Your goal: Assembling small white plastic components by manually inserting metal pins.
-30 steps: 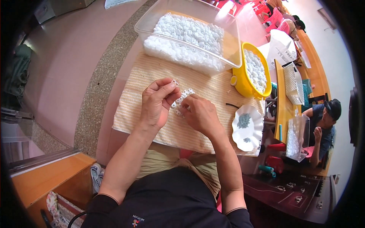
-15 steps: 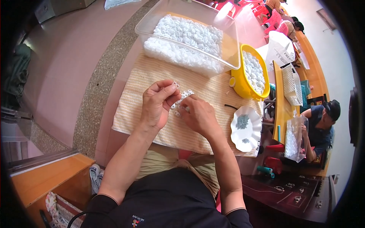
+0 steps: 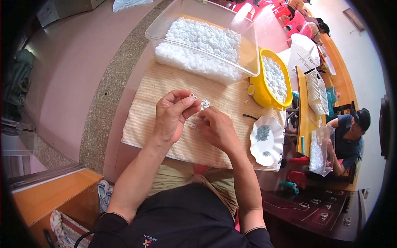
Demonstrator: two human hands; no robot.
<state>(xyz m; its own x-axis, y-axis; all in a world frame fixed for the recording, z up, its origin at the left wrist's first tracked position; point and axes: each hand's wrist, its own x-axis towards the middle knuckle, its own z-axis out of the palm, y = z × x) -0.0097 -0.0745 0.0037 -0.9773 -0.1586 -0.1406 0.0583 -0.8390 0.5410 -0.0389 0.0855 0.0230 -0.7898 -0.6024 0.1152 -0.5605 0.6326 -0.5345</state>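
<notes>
My left hand [image 3: 172, 115] is raised over the striped cloth [image 3: 144, 97], thumb and forefinger pinching a small white plastic piece [image 3: 193, 96] with round holes. Close to its right, my right hand [image 3: 219, 128] is bent down to the cloth with its fingers curled together. What those fingertips hold, if anything, is hidden. Beyond and between the hands lies a loose heap of similar white pieces [image 3: 205, 102], partly covered by the fingers. A few more white pieces [image 3: 192, 124] rest just left of the right fingertips.
Behind the hands stands a clear plastic bin [image 3: 248, 62] of white parts, beside a yellow basket [image 3: 256, 93] holding more. A scalloped white dish [image 3: 276, 142] with small grey bits sits at right, near a black strip [image 3: 249, 116]. A co-worker [image 3: 349, 136] handles a clear bag farther right.
My left hand has tilted slightly, and the pinched piece sits a little lower and further right. My right hand has shifted slightly lower beside the heap.
</notes>
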